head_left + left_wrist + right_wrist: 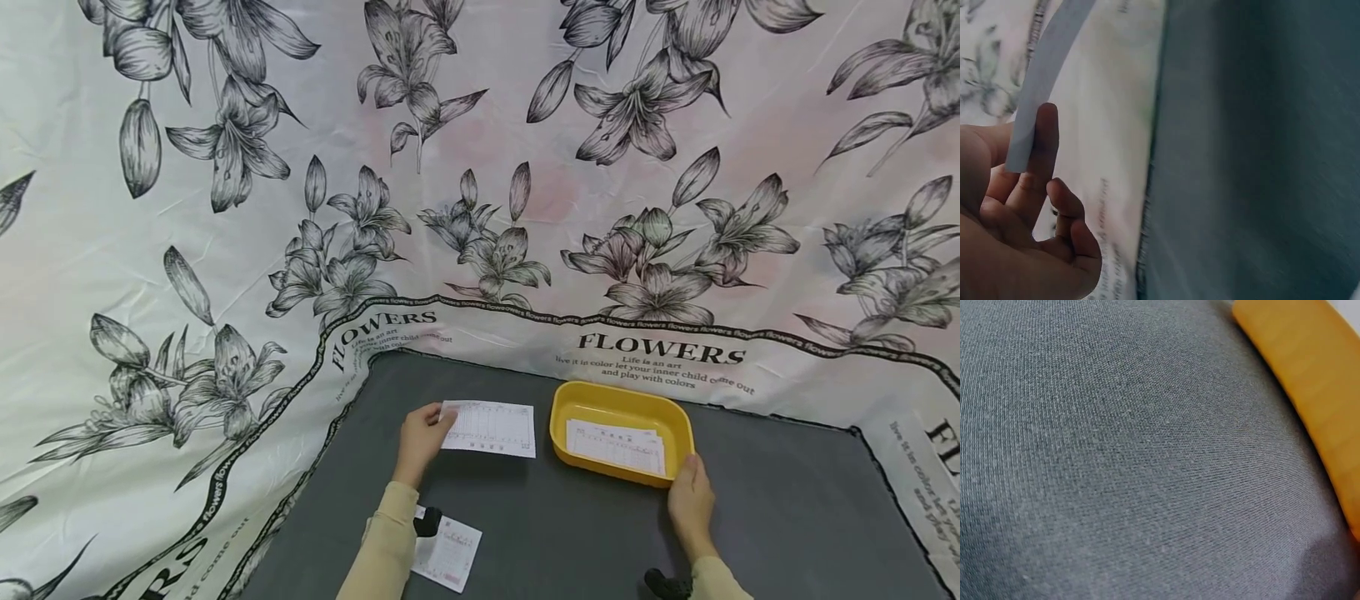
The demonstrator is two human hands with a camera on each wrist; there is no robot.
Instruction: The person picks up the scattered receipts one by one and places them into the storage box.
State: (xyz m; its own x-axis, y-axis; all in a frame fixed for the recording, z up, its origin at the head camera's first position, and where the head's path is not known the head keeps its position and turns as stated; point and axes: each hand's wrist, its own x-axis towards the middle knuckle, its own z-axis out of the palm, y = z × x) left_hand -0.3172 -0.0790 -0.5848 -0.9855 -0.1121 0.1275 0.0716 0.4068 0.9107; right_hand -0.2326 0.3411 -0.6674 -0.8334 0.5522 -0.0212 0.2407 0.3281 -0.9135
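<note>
My left hand (424,443) pinches the left edge of a white printed paper sheet (491,429), which has a ruled table on it. In the left wrist view, this sheet (1038,81) shows edge-on between thumb and fingers, with the other fingers curled below. A yellow plastic tray (678,417) stands to the right of the sheet. Several similar printed sheets (615,446) lie inside it. My right hand (692,504) holds the tray at its near right corner. The right wrist view shows the tray's yellow side (1316,394), while the hand is almost entirely out of frame.
Another printed paper (450,554), with pinkish print, lies near the left forearm, partly covered by it. Dark grey cloth (585,533) covers the table. A white sheet with flower drawings (510,208) hangs behind and runs along the left and right edges.
</note>
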